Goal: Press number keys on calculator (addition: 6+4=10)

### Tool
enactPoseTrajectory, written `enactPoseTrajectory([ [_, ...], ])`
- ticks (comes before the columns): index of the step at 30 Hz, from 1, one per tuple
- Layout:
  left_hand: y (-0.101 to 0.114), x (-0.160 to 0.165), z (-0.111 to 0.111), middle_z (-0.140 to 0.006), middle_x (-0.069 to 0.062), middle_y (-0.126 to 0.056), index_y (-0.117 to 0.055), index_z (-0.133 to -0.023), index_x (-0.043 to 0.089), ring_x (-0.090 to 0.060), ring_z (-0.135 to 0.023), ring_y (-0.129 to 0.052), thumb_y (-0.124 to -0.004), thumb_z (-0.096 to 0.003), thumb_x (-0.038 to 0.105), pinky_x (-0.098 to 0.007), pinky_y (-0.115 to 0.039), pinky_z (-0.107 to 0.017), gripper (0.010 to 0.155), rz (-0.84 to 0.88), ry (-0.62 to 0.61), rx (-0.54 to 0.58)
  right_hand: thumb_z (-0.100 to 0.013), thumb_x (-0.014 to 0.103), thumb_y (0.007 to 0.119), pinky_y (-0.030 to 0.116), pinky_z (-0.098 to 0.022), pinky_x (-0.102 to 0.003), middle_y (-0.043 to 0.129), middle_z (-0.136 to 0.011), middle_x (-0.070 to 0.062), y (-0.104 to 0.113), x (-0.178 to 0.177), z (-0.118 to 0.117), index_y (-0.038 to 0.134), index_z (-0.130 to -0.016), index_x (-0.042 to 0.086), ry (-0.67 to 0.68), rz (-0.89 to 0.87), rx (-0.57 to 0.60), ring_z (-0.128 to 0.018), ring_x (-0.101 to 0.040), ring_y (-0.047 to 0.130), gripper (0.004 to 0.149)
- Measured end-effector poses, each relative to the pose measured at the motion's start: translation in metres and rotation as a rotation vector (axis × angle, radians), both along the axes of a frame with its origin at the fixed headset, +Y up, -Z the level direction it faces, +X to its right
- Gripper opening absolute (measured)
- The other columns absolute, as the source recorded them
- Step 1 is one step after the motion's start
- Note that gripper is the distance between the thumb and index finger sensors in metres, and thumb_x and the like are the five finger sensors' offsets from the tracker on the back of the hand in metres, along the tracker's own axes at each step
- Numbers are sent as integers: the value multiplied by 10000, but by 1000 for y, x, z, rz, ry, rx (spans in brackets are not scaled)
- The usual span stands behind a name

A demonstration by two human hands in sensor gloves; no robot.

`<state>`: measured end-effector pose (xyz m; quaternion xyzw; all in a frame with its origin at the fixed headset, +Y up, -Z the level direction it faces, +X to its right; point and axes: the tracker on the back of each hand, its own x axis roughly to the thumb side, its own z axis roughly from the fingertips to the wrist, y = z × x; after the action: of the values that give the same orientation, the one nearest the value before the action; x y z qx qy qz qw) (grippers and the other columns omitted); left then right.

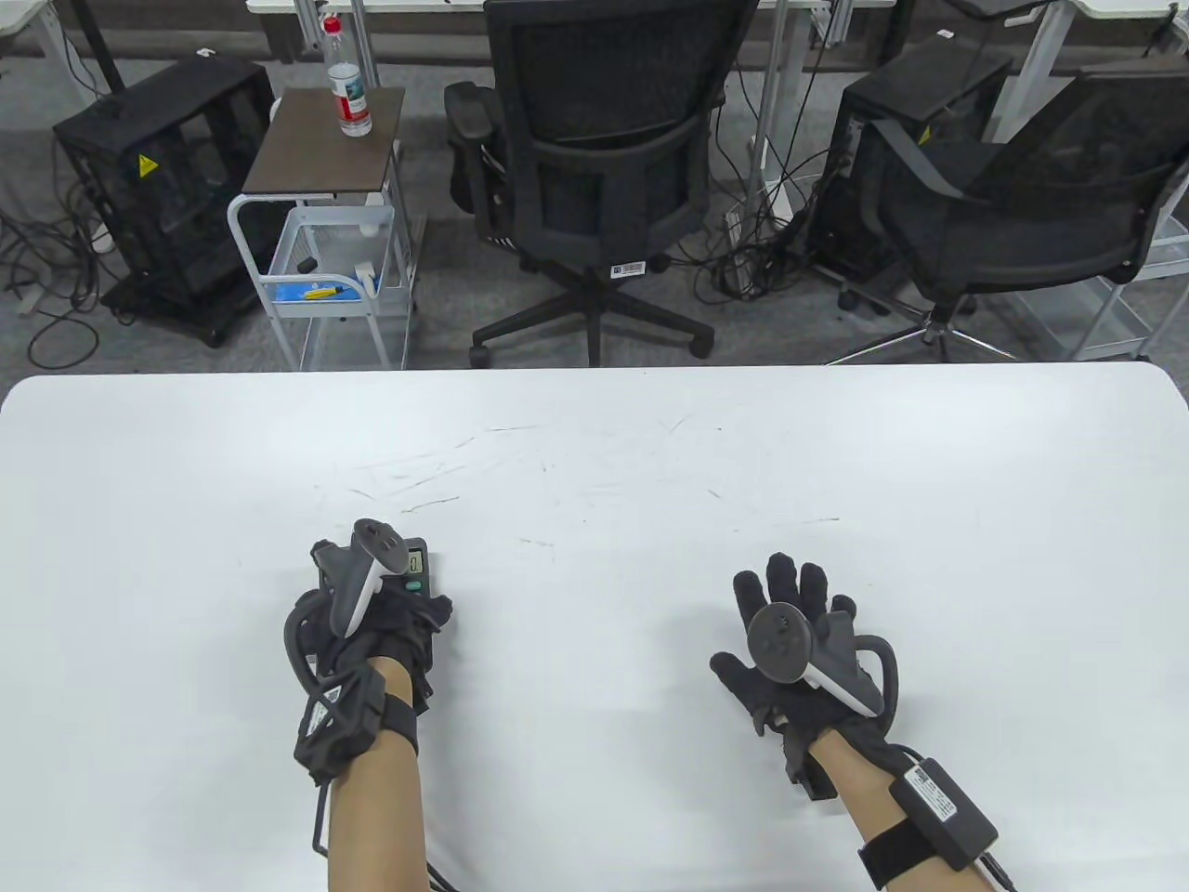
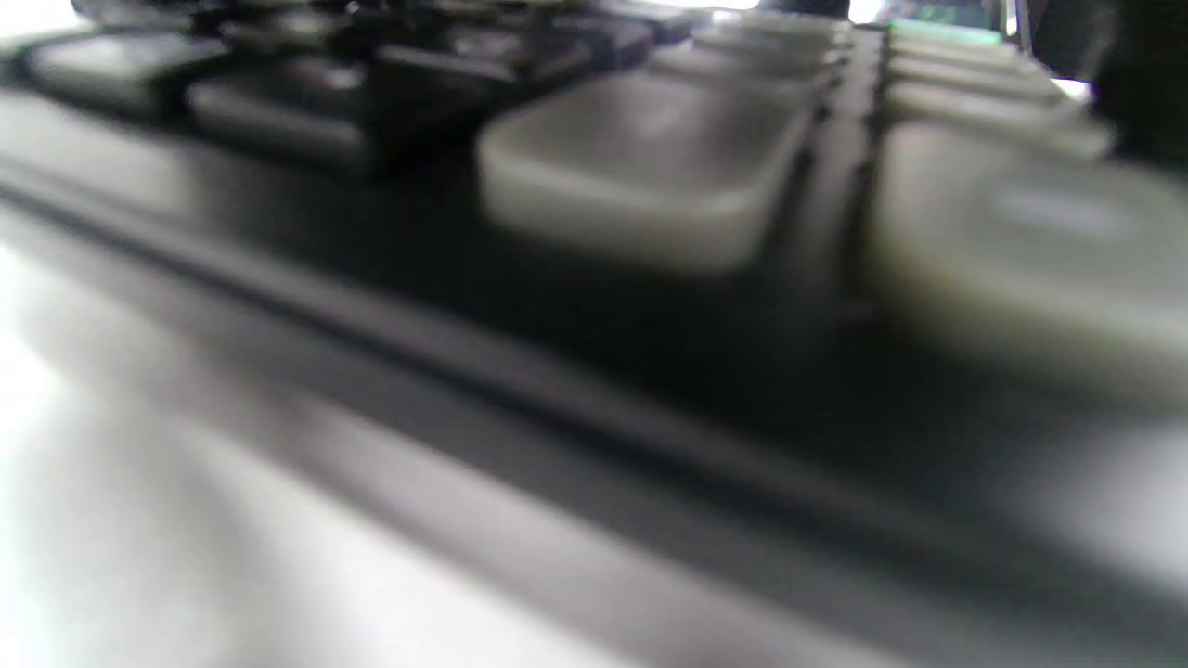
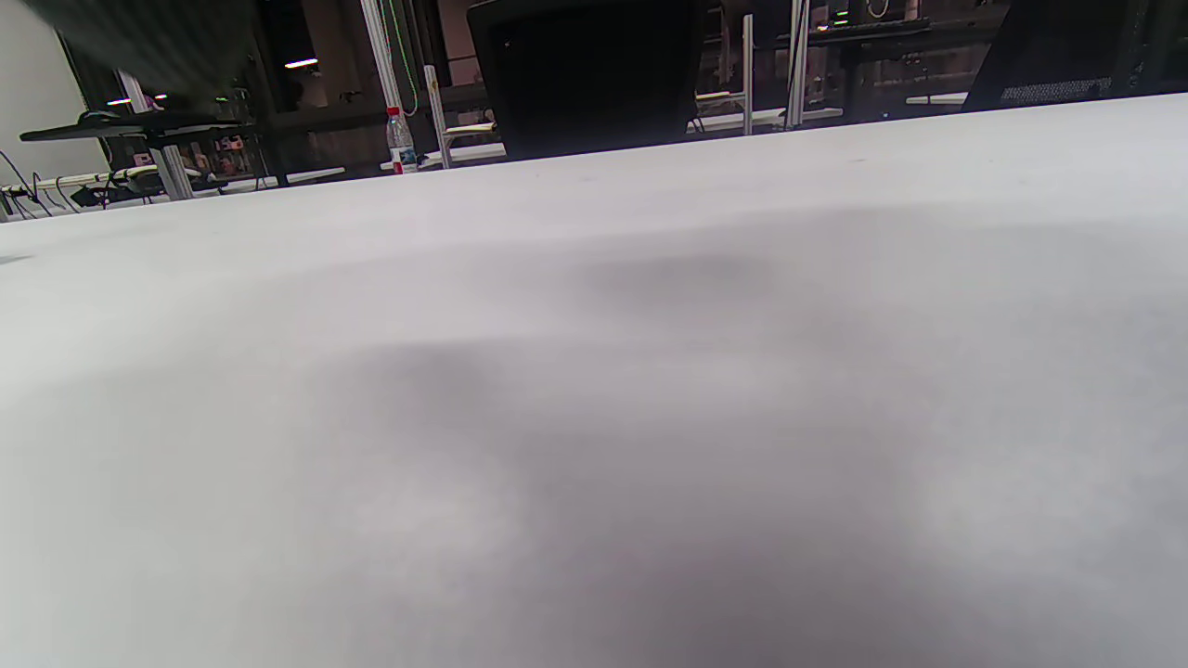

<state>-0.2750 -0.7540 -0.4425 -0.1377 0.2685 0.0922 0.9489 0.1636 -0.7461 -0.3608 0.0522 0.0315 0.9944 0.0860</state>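
Observation:
A dark calculator (image 1: 416, 569) lies on the white table (image 1: 594, 446), left of centre. Only its display corner and a green key show in the table view. My left hand (image 1: 372, 623) lies over the calculator and hides its keypad. The left wrist view is filled by blurred close-up calculator keys (image 2: 650, 158), dark ones at left and pale ones at right. I cannot tell which key, if any, a finger touches. My right hand (image 1: 790, 613) rests flat on the table to the right, fingers spread, holding nothing.
Beyond the table's far edge stand a black office chair (image 1: 594, 158), a second chair (image 1: 1040, 204), a white cart (image 1: 325, 214) with a water bottle (image 1: 347, 79), and black cases. The right wrist view shows bare table top (image 3: 594, 371).

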Motion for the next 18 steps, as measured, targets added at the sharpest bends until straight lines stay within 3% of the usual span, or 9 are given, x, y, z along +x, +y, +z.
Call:
enactPoseTrajectory([
  [4, 9, 20, 6, -1187, -88, -98, -252, -1056, 531, -624, -1010, -517, -948, -268, 783, -818, -641, -631, 1082, 23, 1, 24, -408, 668, 675, 278, -700, -707, 100, -1168, -136, 0, -1, 0, 211, -1076, 306, 4, -3, 1, -1036, -502, 147, 891],
  [8, 19, 61, 9, -1185, -99, -101, -243, -1060, 520, -635, -1000, -514, -935, -280, 786, -827, -642, -615, 1075, 34, -38, 53, -408, 667, 675, 278, -698, -710, 99, -1167, -137, -2, -4, -1, 208, -1076, 306, 7, 10, -8, -1035, -501, 147, 891],
  [18, 18, 202, 9, -1175, -142, -85, -210, -1067, 500, -654, -988, -504, -899, -318, 790, -832, -641, -604, 1059, 63, -208, 30, -411, 660, 677, 283, -695, -714, 110, -1168, -142, 2, 4, 0, 213, -1076, 303, -24, 18, 22, -1035, -503, 156, 886],
])
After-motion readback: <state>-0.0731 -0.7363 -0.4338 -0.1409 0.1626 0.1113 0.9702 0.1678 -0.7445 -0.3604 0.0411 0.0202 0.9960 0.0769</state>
